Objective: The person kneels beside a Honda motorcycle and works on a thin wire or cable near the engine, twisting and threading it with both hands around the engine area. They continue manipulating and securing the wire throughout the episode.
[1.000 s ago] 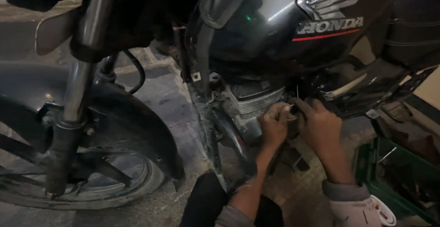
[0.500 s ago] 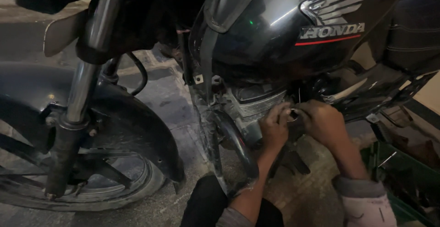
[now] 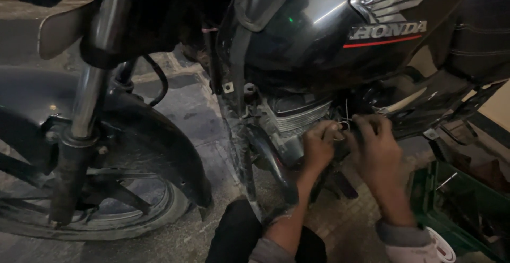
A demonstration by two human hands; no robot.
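Under the dark fuel tank point(image 3: 319, 35) of a motorcycle, seen from the head camera, both hands work close against the finned engine point(image 3: 297, 115). Left hand point(image 3: 317, 147) is curled, its fingertips pinched together on a thin pale wire point(image 3: 345, 118) that rises just in front of the engine; whether the grip is firm cannot be told in the dim light. Right hand point(image 3: 378, 154) sits just beside it, fingers bent and bunched toward the same wire, touching or nearly touching the left fingertips; its hold is also unclear. Both forearms come up from the bottom edge, the right one in a grey cuff. Left of the hands stand the front wheel point(image 3: 106, 210), its black mudguard point(image 3: 159, 135) and the chromed fork leg point(image 3: 85, 109). A green crate point(image 3: 451, 210) sits on the paved ground at the right.
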